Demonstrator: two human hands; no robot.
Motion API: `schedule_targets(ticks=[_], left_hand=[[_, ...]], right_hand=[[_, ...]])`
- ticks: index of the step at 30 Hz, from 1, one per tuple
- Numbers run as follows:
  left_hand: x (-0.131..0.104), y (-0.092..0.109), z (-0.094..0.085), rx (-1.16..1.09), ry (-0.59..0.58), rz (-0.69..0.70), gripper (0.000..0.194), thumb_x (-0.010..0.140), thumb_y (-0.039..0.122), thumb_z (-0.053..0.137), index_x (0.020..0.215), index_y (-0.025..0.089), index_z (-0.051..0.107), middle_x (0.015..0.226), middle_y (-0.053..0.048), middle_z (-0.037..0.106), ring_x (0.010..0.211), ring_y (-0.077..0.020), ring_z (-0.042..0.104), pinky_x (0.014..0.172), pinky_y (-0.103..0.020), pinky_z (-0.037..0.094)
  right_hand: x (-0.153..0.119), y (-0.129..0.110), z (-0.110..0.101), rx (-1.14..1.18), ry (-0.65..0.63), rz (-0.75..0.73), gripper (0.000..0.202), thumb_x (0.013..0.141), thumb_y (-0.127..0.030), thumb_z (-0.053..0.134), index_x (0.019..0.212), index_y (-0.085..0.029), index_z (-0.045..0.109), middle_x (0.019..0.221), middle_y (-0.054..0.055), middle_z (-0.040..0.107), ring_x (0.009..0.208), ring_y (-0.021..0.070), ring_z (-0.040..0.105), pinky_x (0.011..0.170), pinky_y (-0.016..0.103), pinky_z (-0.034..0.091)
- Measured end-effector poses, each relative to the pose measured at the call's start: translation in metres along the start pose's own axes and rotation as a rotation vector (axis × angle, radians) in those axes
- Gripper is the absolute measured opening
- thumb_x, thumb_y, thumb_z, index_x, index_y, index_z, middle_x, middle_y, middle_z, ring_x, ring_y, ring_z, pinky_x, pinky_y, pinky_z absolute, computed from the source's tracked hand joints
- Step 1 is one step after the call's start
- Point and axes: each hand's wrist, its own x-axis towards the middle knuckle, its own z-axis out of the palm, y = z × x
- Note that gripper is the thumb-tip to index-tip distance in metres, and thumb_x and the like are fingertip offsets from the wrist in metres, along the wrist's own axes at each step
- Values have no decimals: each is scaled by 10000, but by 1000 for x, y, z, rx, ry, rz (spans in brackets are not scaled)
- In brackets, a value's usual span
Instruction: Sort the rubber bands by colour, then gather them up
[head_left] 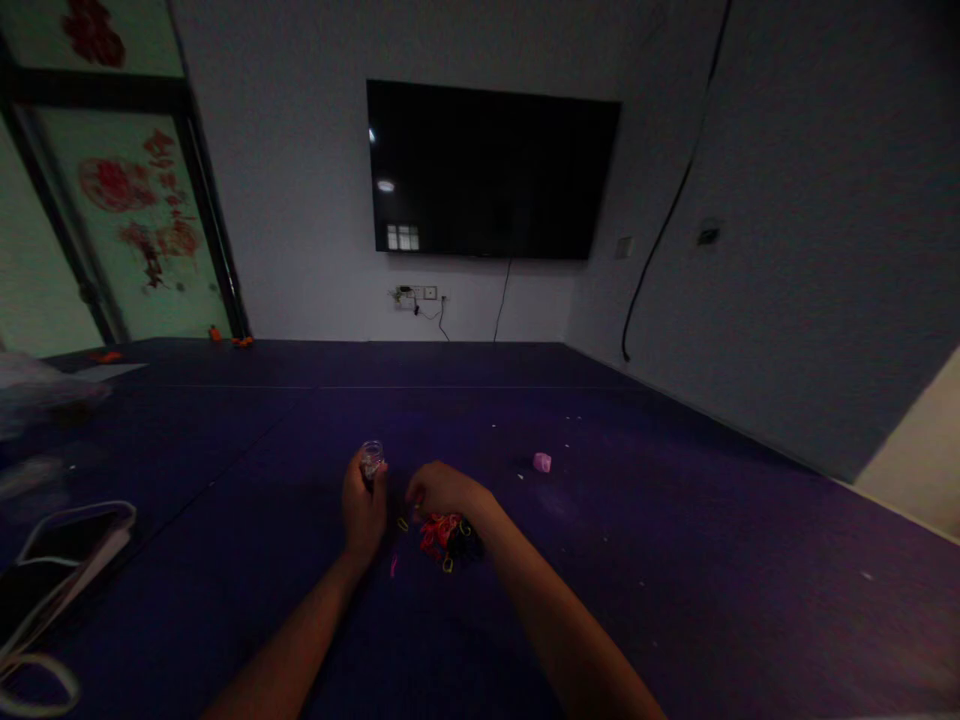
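Observation:
My left hand [363,513] is wrapped around a small clear jar [372,456], its open mouth pointing up. What lies inside the jar is too small to make out. Just to the right, my right hand [448,490] reaches in with its fingers pinched together, over the near edge of a pile of small coloured rubber bands [444,535], mostly red and black. Whatever sits in that pinch is hidden. A yellow band [403,524] and a pink band [394,566] lie loose between my arms. A pink lid-like piece [541,462] rests on the floor to the right.
Dark purple-blue flooring [712,560] spreads around, with small white scraps. At the left lie a phone-like dark object [71,540] with a white cord [45,690] and clear plastic [37,395]. A television [491,170] hangs on the far wall.

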Motion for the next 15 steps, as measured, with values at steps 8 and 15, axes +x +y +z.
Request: schedule_targets(ticks=[8,15], left_hand=[[-3,-5,2,-18,-12,2,480,849,441,495,1242,165,470,1122,-126,586,1041,-265,555,907,-422,424],[2,-5,0,-37,38,-42,487,852,463,492,1217,141,477,1008,-116,601,883,-236,598,804,-391,484]], right_hand=[[2,-37,33,-227,-133,-74,460,562,-462,751,895,-149,700,848,80,705,745,208,651,588,227,449],[2,-23,28,-254,-143,4,213,638,-257,715,845,-207,706,861,38,718,812,191,660,583,200,431]])
